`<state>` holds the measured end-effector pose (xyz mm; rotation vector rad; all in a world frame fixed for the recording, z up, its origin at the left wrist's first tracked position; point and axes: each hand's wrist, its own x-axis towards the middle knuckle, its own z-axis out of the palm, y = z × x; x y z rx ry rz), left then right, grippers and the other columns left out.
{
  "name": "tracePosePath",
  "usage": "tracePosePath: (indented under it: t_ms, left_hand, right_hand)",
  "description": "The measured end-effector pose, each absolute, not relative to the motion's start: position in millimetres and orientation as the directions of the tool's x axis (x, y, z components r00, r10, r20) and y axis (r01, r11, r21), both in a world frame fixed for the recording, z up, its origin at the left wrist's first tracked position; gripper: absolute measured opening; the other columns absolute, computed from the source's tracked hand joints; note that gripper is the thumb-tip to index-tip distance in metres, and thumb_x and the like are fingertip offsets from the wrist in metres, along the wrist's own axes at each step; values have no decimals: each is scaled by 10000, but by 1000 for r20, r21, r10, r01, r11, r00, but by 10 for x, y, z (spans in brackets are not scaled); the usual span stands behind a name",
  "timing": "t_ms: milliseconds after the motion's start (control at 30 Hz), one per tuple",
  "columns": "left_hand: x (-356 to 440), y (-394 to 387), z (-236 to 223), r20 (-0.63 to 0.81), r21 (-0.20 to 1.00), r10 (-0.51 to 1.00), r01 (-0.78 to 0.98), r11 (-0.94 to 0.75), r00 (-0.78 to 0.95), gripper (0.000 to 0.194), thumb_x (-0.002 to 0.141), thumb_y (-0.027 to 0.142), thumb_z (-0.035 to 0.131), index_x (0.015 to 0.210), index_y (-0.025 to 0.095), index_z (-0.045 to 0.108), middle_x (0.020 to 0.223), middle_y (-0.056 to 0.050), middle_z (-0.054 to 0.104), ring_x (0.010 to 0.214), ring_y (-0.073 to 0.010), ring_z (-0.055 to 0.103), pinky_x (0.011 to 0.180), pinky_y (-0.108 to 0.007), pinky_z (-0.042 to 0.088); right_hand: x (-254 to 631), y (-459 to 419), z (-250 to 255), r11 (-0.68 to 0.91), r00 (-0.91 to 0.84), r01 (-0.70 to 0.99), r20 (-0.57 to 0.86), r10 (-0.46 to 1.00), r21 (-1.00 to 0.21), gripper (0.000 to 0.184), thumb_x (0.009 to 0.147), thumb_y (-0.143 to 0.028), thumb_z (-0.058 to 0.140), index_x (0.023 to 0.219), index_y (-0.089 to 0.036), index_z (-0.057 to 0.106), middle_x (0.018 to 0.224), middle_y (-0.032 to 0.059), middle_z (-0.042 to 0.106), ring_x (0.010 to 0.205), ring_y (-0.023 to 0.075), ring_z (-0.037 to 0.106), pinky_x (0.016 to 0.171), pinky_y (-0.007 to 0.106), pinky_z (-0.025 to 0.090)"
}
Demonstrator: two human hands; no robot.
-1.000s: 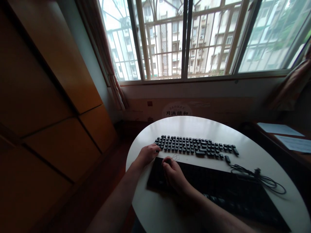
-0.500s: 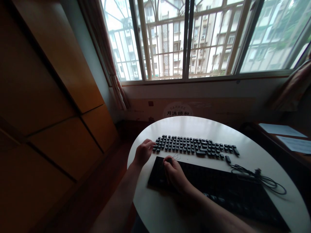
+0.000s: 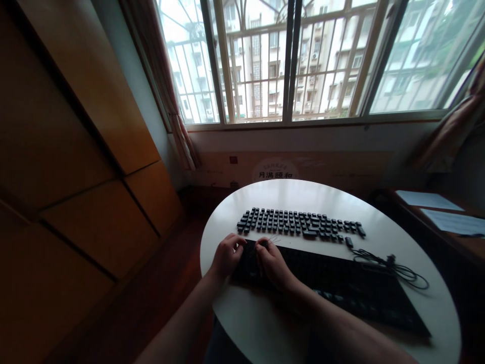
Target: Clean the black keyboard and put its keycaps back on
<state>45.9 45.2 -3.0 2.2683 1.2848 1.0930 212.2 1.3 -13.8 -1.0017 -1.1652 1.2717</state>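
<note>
We are gripping a wire tool in our right hand over the keyboard, ideally gently, and holding our left hand curled near its corner, contents unclear.

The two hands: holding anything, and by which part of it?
The right hand holds a wire tool by its dark end; whether the left hand holds anything cannot be told.

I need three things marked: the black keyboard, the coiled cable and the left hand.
Black keyboard (image 3: pixel 344 277): head view, on its dark top face.
Coiled cable (image 3: pixel 391 262): head view, on its bundled middle.
Left hand (image 3: pixel 225 255): head view, on its back.
</note>
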Motion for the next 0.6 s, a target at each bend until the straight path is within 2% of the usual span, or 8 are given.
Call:
tracePosePath:
  t_ms: [133,333,467,600]
  left_hand:
    - [465,489,-33,469,578,818,584,-570,333,205,786,76,531,818,208,684,850,-32,654,804,-188,624,746,-300,500]
    - [459,467,-35,477,569,811,584,-579,339,224,785,52,525,835,203,681,849,-34,660,811,-197,634,767,-313,504]
    - [463,474,-44,480,565,806,582,-586,346,225,787,38,530,834,198,682,857,-37,673,823,-195,642,782,-309,507]
    - [469,485,-67,485,559,802,581,-591,349,216,780,33,544,828,190,684,856,-38,676,822,-194,641,781,-307,504]
  right_hand:
    - [2182,3,98,127,-42,-152,134,990,-980,234,867,-451,556,896,-223,509,540,-85,447,432,108,391,405,215,326]
    - [2487,-154,828,341,-206,37,327,922,-939,244,930,-450,571,966,-209,566,601,-55,520,480,103,416,456,212,313]
    - [2634,-267,898,336,-331,168,268,905,-927,268,927,-466,591,902,-199,589,616,-33,556,519,119,457,490,228,349]
    - [2612,-300,499,276,-410,208,173,895,-938,311,951,-497,544,883,-193,558,612,-37,538,521,113,444,490,222,354]
